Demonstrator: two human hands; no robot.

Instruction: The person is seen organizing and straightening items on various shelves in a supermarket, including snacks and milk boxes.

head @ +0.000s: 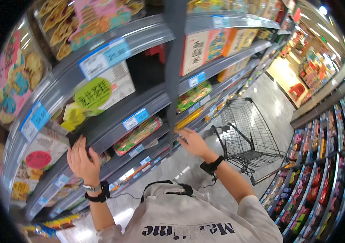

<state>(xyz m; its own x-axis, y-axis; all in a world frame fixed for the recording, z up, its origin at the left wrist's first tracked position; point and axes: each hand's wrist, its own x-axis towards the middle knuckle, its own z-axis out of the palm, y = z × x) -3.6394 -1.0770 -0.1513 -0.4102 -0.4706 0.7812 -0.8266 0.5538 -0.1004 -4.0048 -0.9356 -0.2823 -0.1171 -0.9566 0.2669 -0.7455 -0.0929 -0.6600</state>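
Observation:
My left hand (83, 159) reaches to the front edge of a grey shelf (108, 133), its fingers together, the thumb a little apart and nothing in its grasp. Just above its fingertips stands a white food box with a green oval (99, 91). To its left is a white box with a red oval (42, 155). My right hand (193, 142) is beside the shelf upright (172, 91), fingers stretched toward the end of a yellow package (189, 118); I cannot tell whether they touch. Between my hands a red and green packaged tray (137, 135) lies on a lower shelf.
A black wire shopping cart (248, 136) stands in the aisle to the right. Beyond it runs another rack of packaged snacks (315, 179). Price tags (105, 57) line the shelf edges. Orange and white boxes (239, 41) stand past the upright. A red stool (297, 90) is far off.

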